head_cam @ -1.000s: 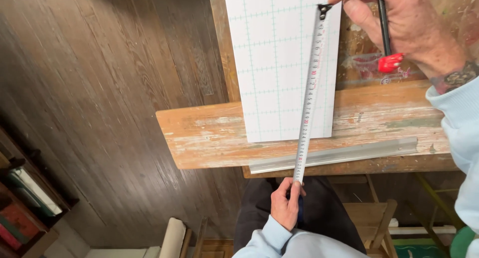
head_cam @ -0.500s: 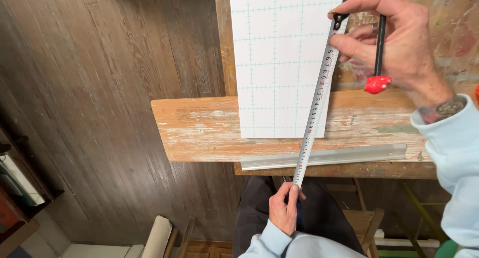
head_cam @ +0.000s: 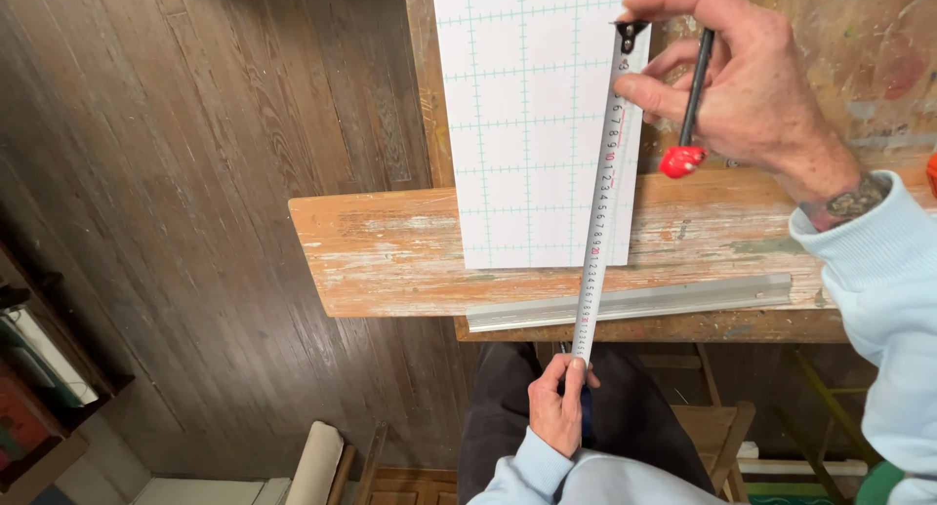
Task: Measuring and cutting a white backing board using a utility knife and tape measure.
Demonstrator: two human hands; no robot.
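The tape measure [head_cam: 603, 202] runs along the right edge of the gridded white sheet [head_cam: 532, 124] on the bench [head_cam: 390, 256]. The right hand [head_cam: 752, 85] pins its hook end, its grip closed on a red-tipped black pen [head_cam: 691, 95]; the left hand [head_cam: 558, 407] grips the tape's lower end below the bench.

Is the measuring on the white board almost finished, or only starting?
Done: the white gridded board lies on the worn wooden bench. In hand: the tape measure is stretched along the board's right edge, its hook pinned by the right hand, which also holds a red-tipped marker; the left hand holds the case end. Left: no mark shows on the board.
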